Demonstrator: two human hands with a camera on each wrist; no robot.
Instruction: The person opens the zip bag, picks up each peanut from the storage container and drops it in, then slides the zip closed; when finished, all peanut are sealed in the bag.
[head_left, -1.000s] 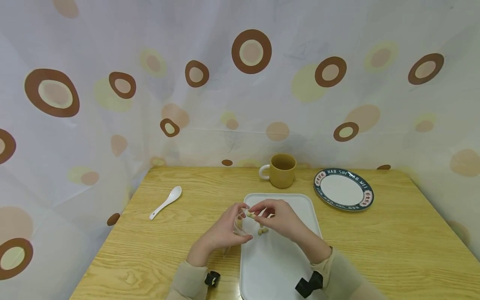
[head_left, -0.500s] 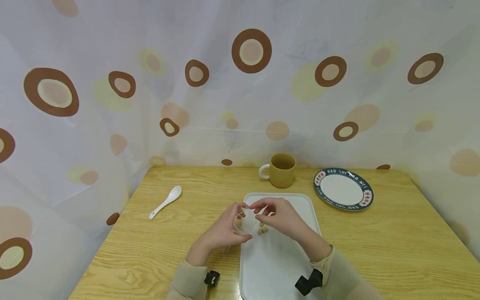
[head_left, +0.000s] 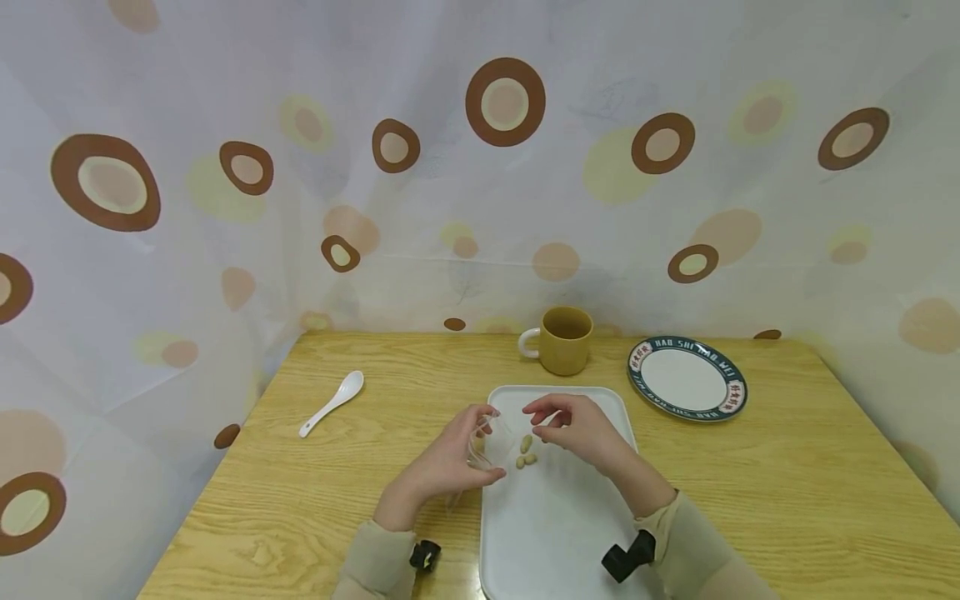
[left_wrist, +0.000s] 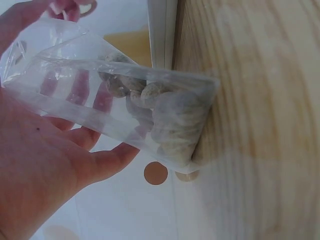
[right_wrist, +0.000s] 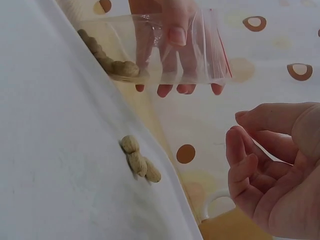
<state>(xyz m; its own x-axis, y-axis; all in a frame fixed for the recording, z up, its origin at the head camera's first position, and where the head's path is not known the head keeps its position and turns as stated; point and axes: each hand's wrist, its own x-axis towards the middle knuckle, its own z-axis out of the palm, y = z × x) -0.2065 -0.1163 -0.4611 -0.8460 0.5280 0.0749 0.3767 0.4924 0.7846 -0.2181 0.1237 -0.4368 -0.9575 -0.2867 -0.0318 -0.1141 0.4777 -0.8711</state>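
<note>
The left hand (head_left: 453,454) held a clear plastic bag (right_wrist: 155,57) between its thumb in front and its fingers behind, at the left edge of a white tray (head_left: 558,537), which reached to the near edge of the wooden surface (head_left: 780,492). The right hand (head_left: 581,429) was above the far part of this tray, its fingers bent and relaxed, the tips of thumb and forefinger close together, and I could see nothing between them. A small group of peanuts (head_left: 527,444) lay on the tray, near its left edge, and other peanuts (left_wrist: 175,117) were gathered in the bottom of the bag. The main danger, in my judgement, was the softness of the bag: if the left hand squeezed or tilted it too much, the peanuts could slide out together and fall past the left edge onto the surface. A peanut let go from too high could also roll on the smooth tray, although its low raised rim would perhaps stop it. The film was thin, shiny and wrinkled, with a red line near its mouth; the shells were dull, rough and rounded, with narrow waists. A mustard mug (head_left: 566,343) stood near the far edge of the surface, a round plate (head_left: 686,379) with a dark patterned rim lay towards the far right corner, and a glossy white spoon (head_left: 333,404) was near the left edge.
</note>
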